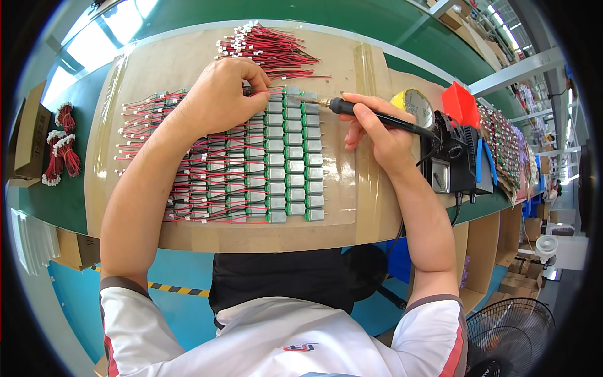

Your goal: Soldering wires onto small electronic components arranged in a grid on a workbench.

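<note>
My left hand (226, 91) is closed in a pinch over the far end of the rows, its fingertips on a thin wire partly hidden by the fingers. In my right hand (384, 138) is a soldering iron (402, 125) with a black handle, gripped like a pen. Its tip points left, at the far end of the columns, close to my left fingertips. Below both hands lie columns of small silver motors (295, 166) with green end pieces. Red and black wires (195, 169) with white plugs trail from the left columns; the right columns show none.
A pile of loose red-and-black wire leads (270, 50) lies at the far edge of the cardboard sheet (339, 220). On the right stand a black soldering station (465, 157), a red holder (460, 103) and a yellow tape roll (414, 103). Bundled leads (63, 147) lie far left.
</note>
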{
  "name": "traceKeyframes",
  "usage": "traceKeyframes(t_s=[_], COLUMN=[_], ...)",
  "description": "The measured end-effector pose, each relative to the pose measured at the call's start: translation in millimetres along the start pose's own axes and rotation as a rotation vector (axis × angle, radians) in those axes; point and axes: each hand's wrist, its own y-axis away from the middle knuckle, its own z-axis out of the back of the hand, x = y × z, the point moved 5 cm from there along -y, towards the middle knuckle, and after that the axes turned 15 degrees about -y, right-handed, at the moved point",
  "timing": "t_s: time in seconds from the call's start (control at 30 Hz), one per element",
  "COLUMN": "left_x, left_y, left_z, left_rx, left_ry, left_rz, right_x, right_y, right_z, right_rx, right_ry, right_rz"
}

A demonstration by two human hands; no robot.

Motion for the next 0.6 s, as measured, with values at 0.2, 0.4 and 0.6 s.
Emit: traceKeyframes(t_s=[0.2, 0.4, 0.6], left_x=[-0.1, 0.3, 0.8], left_y=[0.0, -0.8, -0.7], left_z=[0.0, -0.7, -0.1], left_rx=[-0.003, 0.001, -0.006], left_ry=[-0.01, -0.008, -0.005], left_rz=[-0.001, -0.004, -0.031], right_x=[0.9, 0.6, 0.3], right_y=[1.2, 1.1, 0.8], right_z=[1.3, 2.4, 2.2], right_rx=[-0.025, -0.026, -0.007], right_ry=[-0.024, -0.027, 0.005], right_rz=[-0.004, -0.005, 0.007])
